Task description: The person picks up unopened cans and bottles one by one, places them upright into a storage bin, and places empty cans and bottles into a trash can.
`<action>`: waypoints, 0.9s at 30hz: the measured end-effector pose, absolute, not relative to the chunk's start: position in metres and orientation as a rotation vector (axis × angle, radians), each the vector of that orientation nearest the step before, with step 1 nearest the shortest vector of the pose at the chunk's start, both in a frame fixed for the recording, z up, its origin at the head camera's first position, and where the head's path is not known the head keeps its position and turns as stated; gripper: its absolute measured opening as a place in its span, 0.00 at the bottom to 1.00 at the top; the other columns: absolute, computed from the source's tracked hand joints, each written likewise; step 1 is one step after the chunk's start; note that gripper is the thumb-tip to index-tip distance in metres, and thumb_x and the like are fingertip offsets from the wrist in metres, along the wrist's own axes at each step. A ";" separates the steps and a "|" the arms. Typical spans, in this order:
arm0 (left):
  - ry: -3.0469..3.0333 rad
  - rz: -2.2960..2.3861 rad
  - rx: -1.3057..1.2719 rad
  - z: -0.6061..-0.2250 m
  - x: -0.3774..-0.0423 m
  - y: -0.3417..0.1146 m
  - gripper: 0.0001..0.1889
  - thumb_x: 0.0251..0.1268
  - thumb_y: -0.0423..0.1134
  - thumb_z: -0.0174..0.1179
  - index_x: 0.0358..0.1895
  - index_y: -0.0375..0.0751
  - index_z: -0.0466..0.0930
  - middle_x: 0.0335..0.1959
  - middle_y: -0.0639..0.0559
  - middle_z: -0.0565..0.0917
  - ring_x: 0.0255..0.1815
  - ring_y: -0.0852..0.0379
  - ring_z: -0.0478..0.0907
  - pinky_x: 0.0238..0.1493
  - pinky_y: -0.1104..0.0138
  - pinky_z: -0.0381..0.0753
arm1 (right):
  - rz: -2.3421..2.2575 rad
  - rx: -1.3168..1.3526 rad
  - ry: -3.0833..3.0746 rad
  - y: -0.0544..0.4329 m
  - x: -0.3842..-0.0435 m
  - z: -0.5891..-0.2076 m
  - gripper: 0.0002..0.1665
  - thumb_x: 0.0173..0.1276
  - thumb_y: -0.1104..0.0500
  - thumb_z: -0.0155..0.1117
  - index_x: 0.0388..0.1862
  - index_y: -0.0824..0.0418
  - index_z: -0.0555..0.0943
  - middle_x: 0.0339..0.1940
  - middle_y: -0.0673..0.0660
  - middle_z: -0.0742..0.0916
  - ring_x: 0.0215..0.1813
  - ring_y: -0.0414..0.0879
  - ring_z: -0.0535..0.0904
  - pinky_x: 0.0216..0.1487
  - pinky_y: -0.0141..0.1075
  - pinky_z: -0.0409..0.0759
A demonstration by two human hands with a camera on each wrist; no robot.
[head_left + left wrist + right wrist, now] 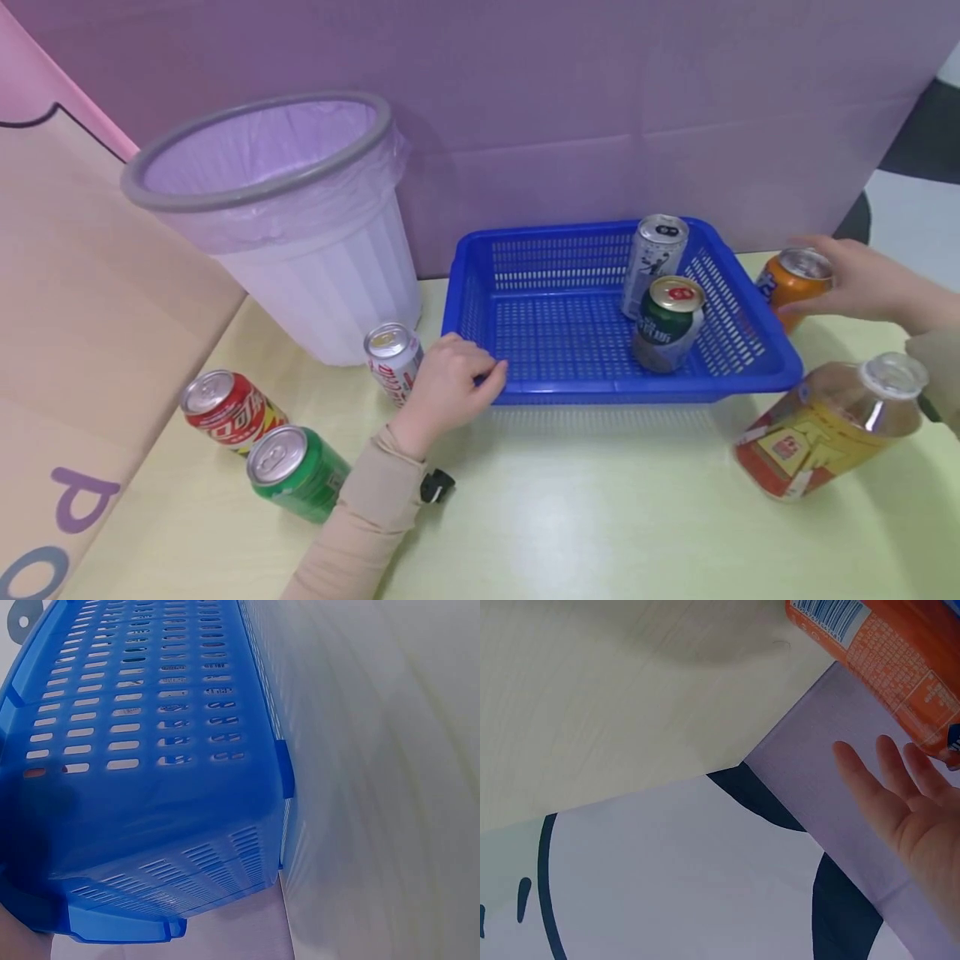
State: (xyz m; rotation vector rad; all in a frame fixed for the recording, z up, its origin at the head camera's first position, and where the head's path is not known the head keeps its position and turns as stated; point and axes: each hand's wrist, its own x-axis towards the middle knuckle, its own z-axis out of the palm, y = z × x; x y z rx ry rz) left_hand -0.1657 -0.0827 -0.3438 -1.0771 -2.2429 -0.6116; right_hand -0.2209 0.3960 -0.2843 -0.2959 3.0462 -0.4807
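Observation:
My left hand (448, 390) grips the front left corner of the blue plastic basket (555, 387), fingers curled at the rim. In the left wrist view the basket's slotted side (172, 795) fills much of the frame; most of that hand is hidden. At the basket's right side, my right hand (870, 279) reaches around an orange soda can (791, 287), thumb and fingers apart. The right wrist view has its fingers (855, 769) spread beside the can. Inside the basket stand a tall silver can (651, 250) and a green can with a gold top (666, 329).
A white bin (337, 267) with a bag liner stands back left. Near my left arm are a white and red can (393, 367), a red can (236, 412) and a green can (303, 479). A large labelled bottle (828, 429) leans at the right front.

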 end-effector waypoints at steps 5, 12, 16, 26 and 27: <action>-2.242 -0.610 -1.081 -0.346 -0.167 -0.083 0.22 0.58 0.37 0.55 0.06 0.47 0.64 0.06 0.59 0.63 0.12 0.64 0.57 0.25 0.69 0.62 | -0.417 -0.376 3.051 0.397 -0.224 -0.288 0.54 0.45 0.63 0.77 0.67 0.73 0.57 0.55 0.79 0.72 0.52 0.72 0.70 0.50 0.66 0.68; -2.228 -0.617 -1.082 -0.345 -0.167 -0.083 0.22 0.58 0.37 0.56 0.06 0.46 0.63 0.06 0.58 0.63 0.12 0.64 0.57 0.25 0.68 0.62 | -0.359 -0.372 3.054 0.394 -0.228 -0.289 0.46 0.49 0.63 0.74 0.65 0.71 0.62 0.56 0.79 0.71 0.54 0.72 0.68 0.50 0.67 0.67; -2.212 -0.620 -1.082 -0.345 -0.167 -0.082 0.22 0.57 0.37 0.56 0.06 0.46 0.63 0.06 0.58 0.63 0.12 0.64 0.56 0.25 0.69 0.63 | -0.388 -0.354 3.082 0.393 -0.227 -0.291 0.42 0.50 0.61 0.74 0.60 0.70 0.64 0.53 0.78 0.72 0.51 0.71 0.68 0.48 0.65 0.68; -2.230 -0.607 -1.077 -0.342 -0.166 -0.082 0.22 0.58 0.37 0.55 0.07 0.46 0.64 0.07 0.58 0.63 0.12 0.62 0.58 0.25 0.67 0.63 | -0.373 -0.331 3.097 0.394 -0.232 -0.298 0.40 0.50 0.61 0.74 0.58 0.69 0.64 0.51 0.78 0.71 0.50 0.72 0.67 0.46 0.65 0.68; -2.232 -0.607 -1.076 -0.342 -0.165 -0.082 0.22 0.58 0.37 0.55 0.07 0.46 0.63 0.07 0.58 0.63 0.12 0.62 0.58 0.25 0.67 0.63 | -0.357 -0.326 3.092 0.394 -0.234 -0.298 0.40 0.50 0.61 0.74 0.58 0.69 0.64 0.51 0.78 0.71 0.49 0.72 0.67 0.46 0.65 0.69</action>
